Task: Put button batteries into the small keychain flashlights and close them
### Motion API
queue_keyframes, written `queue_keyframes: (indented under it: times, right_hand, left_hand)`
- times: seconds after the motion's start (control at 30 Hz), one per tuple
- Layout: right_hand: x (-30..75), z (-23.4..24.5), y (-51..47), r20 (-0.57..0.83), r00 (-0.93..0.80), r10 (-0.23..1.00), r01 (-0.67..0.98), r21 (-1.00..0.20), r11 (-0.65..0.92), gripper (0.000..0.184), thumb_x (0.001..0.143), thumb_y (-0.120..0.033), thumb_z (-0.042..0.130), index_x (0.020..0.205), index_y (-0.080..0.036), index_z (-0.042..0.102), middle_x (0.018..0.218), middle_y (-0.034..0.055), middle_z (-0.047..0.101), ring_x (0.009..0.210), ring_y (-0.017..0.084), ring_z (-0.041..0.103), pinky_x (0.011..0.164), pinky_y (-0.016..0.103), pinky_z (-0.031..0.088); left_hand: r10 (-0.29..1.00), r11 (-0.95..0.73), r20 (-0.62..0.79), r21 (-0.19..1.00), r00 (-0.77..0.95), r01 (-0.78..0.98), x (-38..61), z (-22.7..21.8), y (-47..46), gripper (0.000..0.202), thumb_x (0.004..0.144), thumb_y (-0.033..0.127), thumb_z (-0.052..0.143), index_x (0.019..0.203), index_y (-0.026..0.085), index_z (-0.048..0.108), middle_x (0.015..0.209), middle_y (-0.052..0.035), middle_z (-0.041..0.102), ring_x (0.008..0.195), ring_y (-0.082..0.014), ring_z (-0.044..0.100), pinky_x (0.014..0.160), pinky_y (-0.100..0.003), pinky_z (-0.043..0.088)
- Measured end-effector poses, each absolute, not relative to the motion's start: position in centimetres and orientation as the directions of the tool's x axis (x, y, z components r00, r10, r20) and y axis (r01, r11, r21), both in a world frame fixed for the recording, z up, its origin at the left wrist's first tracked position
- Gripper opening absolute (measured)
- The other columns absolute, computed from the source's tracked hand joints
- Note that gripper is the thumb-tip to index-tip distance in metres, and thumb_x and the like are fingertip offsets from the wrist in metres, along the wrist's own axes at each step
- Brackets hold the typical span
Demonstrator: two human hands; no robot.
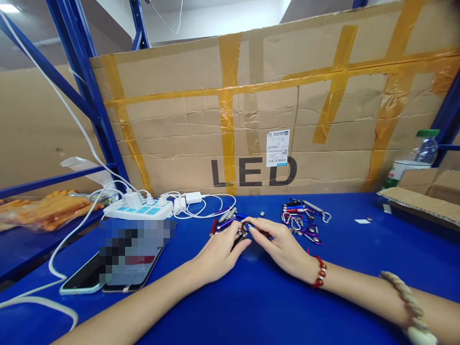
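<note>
My left hand (219, 251) and my right hand (278, 244) rest on the blue table (251, 297) and meet at a small dark keychain piece with a ring (244, 229). Both hands pinch it with their fingertips. Just beyond the left fingers lie a few small keychain flashlights (224, 219). A heap of coloured carabiners and keychain lights (304, 220) lies right of my right hand. My right wrist wears a red bead bracelet (319, 272).
Two phones (115, 268) lie at the left front. A white power strip (140, 210) with chargers and white cables sits behind them. A taped cardboard sheet marked LED (251, 120) stands at the back. A cardboard box (424, 196) and a bottle (420, 155) stand at right.
</note>
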State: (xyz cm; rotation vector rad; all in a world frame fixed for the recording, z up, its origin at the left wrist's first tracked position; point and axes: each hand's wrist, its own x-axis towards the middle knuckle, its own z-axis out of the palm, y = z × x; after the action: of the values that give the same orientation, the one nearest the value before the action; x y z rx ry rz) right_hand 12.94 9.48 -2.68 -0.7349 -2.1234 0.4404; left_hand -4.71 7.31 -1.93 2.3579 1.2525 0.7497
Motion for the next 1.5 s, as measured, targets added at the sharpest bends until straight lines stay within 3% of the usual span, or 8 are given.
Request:
queue_keyframes:
  times: [0.33, 0.63, 0.87, 1.03, 1.17, 1.5]
  right_hand:
    - [12.7, -2.4, 9.3, 0.603, -0.525, 0.601, 0.332, -0.505, 0.797, 0.03, 0.093, -0.03, 0.036, 0.111, -0.02, 0.058, 0.091, 0.0042, 0.061, 0.095, 0.017, 0.055, 0.086, 0.03, 0.043]
    - [12.6, -2.5, 9.5, 0.587, -0.502, 0.636, 0.364, -0.523, 0.77, 0.028, 0.092, -0.031, 0.037, 0.104, -0.019, 0.06, 0.087, 0.0044, 0.062, 0.097, 0.018, 0.055, 0.086, 0.03, 0.044]
    - [12.1, -2.5, 9.1, 0.614, -0.462, 0.64, 0.344, -0.54, 0.768, 0.031, 0.092, -0.03, 0.037, 0.109, -0.017, 0.06, 0.106, 0.0072, 0.062, 0.096, 0.018, 0.057, 0.084, 0.03, 0.046]
    - [11.8, -2.6, 9.2, 0.618, -0.435, 0.655, 0.369, -0.541, 0.756, 0.032, 0.091, -0.029, 0.038, 0.111, -0.017, 0.06, 0.108, 0.0069, 0.062, 0.098, 0.018, 0.057, 0.088, 0.032, 0.044]
    - [11.9, -2.7, 9.3, 0.608, -0.43, 0.668, 0.373, -0.554, 0.744, 0.031, 0.091, -0.029, 0.039, 0.111, -0.018, 0.06, 0.108, 0.0063, 0.062, 0.097, 0.019, 0.057, 0.086, 0.031, 0.045]
    - [12.1, -2.9, 9.5, 0.571, -0.432, 0.698, 0.348, -0.608, 0.713, 0.032, 0.09, -0.031, 0.041, 0.114, -0.019, 0.058, 0.105, 0.005, 0.062, 0.1, 0.019, 0.055, 0.086, 0.031, 0.045]
  left_hand:
    - [0.842, -0.539, 0.298, 0.529, 0.451, 0.656, -4.6, -2.0, 7.4, 0.026, 0.089, 0.04, 0.033, 0.098, 0.018, 0.045, 0.092, -0.0066, 0.06, 0.084, -0.02, 0.057, 0.069, -0.028, 0.041]
    - [0.842, -0.538, 0.333, 0.465, 0.424, 0.703, -4.6, -2.0, 7.4, 0.026, 0.09, 0.039, 0.032, 0.093, 0.02, 0.049, 0.096, -0.0047, 0.06, 0.088, -0.0201, 0.057, 0.074, -0.03, 0.04]
    - [0.855, -0.517, 0.312, 0.449, 0.414, 0.728, -4.5, -2.1, 7.5, 0.025, 0.09, 0.04, 0.031, 0.09, 0.02, 0.046, 0.095, -0.0039, 0.06, 0.087, -0.0201, 0.057, 0.07, -0.029, 0.04]
    - [0.879, -0.476, 0.28, 0.463, 0.386, 0.747, -4.4, -2.0, 7.5, 0.025, 0.09, 0.04, 0.028, 0.083, 0.02, 0.042, 0.079, -0.002, 0.059, 0.073, -0.0182, 0.057, 0.062, -0.027, 0.038]
    - [0.899, -0.439, 0.231, 0.487, 0.373, 0.755, -4.4, -1.9, 7.5, 0.022, 0.09, 0.04, 0.027, 0.087, 0.021, 0.038, 0.071, -0.0004, 0.055, 0.064, -0.0177, 0.054, 0.058, -0.027, 0.036]
    - [0.893, -0.449, 0.231, 0.526, 0.387, 0.722, -4.7, -2.3, 7.6, 0.021, 0.089, 0.041, 0.028, 0.092, 0.022, 0.037, 0.073, -0.0007, 0.055, 0.065, -0.0173, 0.055, 0.059, -0.027, 0.037]
